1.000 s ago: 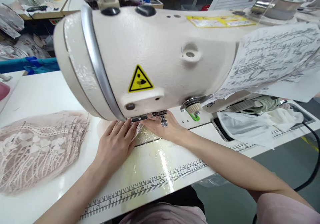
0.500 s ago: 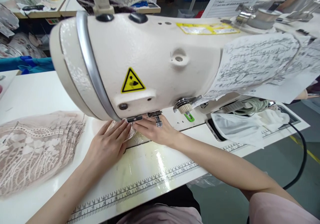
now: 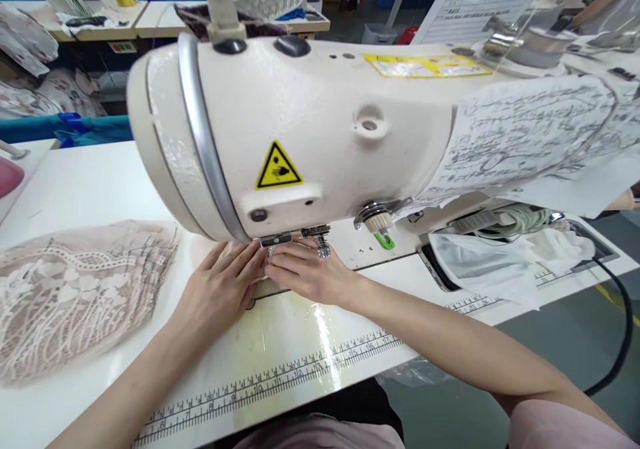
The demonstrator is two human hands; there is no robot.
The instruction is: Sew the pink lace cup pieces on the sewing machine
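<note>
Under the head of the white sewing machine (image 3: 320,102), a piece of pale pink lace fabric (image 3: 259,272) lies on the bed, mostly covered by my hands. My left hand (image 3: 220,282) lies flat on it with fingers stretched toward the needle area, palm down. Close against those fingertips is my right hand (image 3: 307,272), its fingers bent and pressed together on the lace edge; some fingertips are hidden. The needle and presser foot cannot be seen behind the machine head. A metal attachment (image 3: 323,242) hangs just above my right hand.
A larger bundle of pink lace (image 3: 85,295) rests on the table to the left. A printed ruler strip (image 3: 270,385) runs along the front edge. On the right lie a phone (image 3: 439,269), white cloth (image 3: 485,262) and a coiled cord (image 3: 515,222). Handwritten paper (image 3: 530,135) covers the machine arm.
The camera view has shifted, so the machine appears farther right. My right hand has drawn in toward my left and slightly nearer me, and less of the lace between them shows.
</note>
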